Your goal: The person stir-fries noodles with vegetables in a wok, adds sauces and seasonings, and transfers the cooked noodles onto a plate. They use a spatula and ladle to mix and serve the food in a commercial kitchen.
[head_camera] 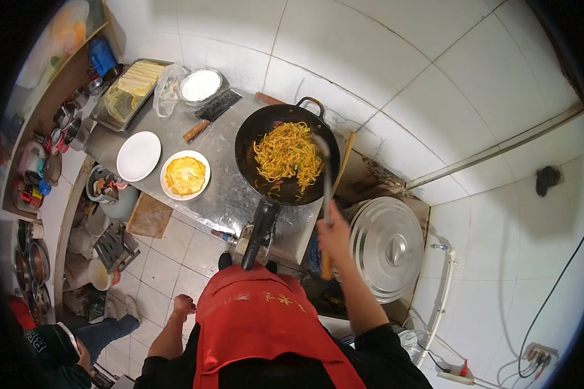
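A black wok point(253, 180) with a long handle rests at the metal counter's right end, its handle towards my red apron. Yellow noodles point(289, 150) with bits of green lie in it. My right hand point(334, 233) grips a long metal cooking ladle or spatula point(327, 182) with a wooden handle; its head is blurred at the noodles' right edge. My left hand point(184, 306) hangs beside the apron, away from the counter, fingers curled, with no object visible in it. Left of the wok, a white plate point(204, 187) holds a yellow omelette-like round point(185, 175). Beside it lies a bare white plate point(139, 155).
A cleaver point(219, 107), a bowl of white powder point(201, 86) and a metal tray point(126, 121) of pale strips stand along the counter's back. A large lidded metal pot point(384, 253) stands at right. Another person point(54, 350) is at lower left, near crowded shelves.
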`<state>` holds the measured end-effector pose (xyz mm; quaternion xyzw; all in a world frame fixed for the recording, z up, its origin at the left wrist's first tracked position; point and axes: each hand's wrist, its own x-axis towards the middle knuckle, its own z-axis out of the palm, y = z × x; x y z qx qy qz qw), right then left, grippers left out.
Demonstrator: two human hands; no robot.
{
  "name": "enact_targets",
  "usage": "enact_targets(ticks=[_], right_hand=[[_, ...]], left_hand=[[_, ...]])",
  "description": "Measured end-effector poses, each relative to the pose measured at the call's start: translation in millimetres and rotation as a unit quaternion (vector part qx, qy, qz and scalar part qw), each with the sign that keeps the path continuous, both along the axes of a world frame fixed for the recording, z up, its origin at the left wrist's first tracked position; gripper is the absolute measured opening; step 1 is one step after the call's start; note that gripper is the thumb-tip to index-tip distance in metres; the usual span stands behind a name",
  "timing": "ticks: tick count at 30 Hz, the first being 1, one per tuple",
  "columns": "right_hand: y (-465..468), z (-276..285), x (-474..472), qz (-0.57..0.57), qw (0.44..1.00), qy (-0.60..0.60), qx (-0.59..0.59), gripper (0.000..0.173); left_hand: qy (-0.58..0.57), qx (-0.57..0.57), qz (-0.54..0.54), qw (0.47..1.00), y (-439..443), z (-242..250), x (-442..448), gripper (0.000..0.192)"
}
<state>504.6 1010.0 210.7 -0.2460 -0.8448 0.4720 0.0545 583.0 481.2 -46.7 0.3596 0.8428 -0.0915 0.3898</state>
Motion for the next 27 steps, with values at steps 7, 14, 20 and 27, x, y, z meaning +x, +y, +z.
enact_targets(ticks=[7, 14, 20, 27], right_hand=[[-55.0, 12.6, 42.5, 0.157, 0.986, 0.040, 0.023, 0.065], [11.9, 30.7, -47.5, -0.017, 0.992, 0.008, -0.126, 0.065], [-28.9, 10.7, -63.4, 0.143, 0.982, -0.017, -0.119, 0.067], [44.7, 34.4, 57.3, 0.230, 0.907, -0.056, 0.347, 0.061]], left_hand=[[-0.014, 0.104, 0.251, 0.962, -20.2, -51.9, 45.0, 0.007], [-0.199, 0.297, 0.722, 0.592, 52.8, 50.7, -23.9, 0.017], [-0.251, 0.470, 0.519, 0.669, 169.3, 133.1, -112.8, 0.027], [-0.538, 0.455, 0.543, 0.457, 295.2, 230.9, -186.7, 0.018]])
